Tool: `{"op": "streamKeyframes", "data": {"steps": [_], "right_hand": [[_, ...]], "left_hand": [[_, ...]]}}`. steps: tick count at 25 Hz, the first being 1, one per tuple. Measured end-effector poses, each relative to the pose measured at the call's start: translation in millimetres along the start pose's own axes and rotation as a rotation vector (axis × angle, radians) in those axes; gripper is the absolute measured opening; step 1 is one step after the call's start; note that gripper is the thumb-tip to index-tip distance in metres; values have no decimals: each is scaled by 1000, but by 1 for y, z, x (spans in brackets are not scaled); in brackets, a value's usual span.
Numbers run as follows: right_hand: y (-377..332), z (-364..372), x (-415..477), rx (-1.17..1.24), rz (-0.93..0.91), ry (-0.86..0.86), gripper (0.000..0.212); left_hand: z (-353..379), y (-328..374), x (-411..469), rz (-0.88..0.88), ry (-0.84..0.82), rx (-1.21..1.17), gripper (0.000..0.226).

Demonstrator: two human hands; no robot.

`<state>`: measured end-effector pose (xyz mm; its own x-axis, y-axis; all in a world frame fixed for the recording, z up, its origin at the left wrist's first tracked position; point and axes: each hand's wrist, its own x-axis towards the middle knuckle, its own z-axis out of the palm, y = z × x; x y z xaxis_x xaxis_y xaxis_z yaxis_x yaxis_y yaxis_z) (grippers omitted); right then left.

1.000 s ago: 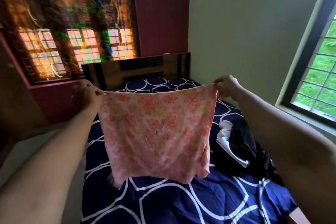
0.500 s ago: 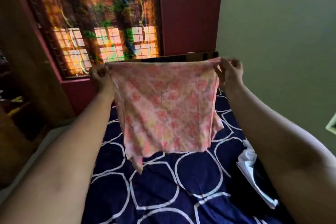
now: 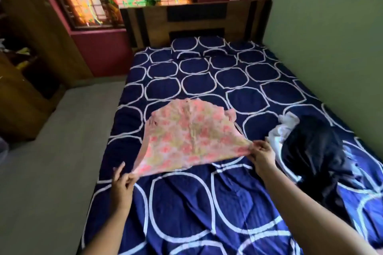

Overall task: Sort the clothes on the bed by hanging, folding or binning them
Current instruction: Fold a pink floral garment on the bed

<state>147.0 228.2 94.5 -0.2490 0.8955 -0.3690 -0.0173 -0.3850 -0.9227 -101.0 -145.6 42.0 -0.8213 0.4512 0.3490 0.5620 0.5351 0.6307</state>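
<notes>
A pink flowered garment [image 3: 190,136] is spread out low over the bed [image 3: 207,203], which has a navy sheet with white rings. Its far edge lies on the sheet. My left hand [image 3: 122,182] pinches the garment's near left corner. My right hand [image 3: 262,155] pinches the near right corner. On the bed's right side lies a heap of dark clothes [image 3: 317,151], and a white garment [image 3: 284,130] lies against the heap's left edge.
A wooden headboard [image 3: 196,20] stands at the far end, with a pillow [image 3: 199,47] in front of it. The green wall [image 3: 331,37] runs along the bed's right side. Grey floor [image 3: 51,161] lies to the left, beside a wooden cupboard [image 3: 20,78].
Both hands have brought the pink garment down from chest height, where it hung upright, to a spread position over the bed. My view has tilted down.
</notes>
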Motion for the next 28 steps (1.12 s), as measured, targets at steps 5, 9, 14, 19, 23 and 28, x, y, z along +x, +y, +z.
{"op": "streamKeyframes", "data": {"steps": [5,9,14,19,23,28], "right_hand": [[124,-67,-10,-461,263,-5,29],[152,-98,-34,-543,338,-59,34],[140,-106,-66,-1152,78,-165,43],[175,-145,-69,-1685,197,-406,69],[172,-158,-82,-1792,230,-378,68],[178,-130,-83,-1807,-14,-453,77]], "left_hand": [[19,-40,-104,-134,-407,277,28],[19,-40,-156,-182,-475,326,29],[21,-38,-186,-156,-543,397,34],[19,-36,-196,-257,-722,581,14],[17,-34,-211,-330,-860,672,65],[18,-27,-206,-308,-848,658,72]]}}
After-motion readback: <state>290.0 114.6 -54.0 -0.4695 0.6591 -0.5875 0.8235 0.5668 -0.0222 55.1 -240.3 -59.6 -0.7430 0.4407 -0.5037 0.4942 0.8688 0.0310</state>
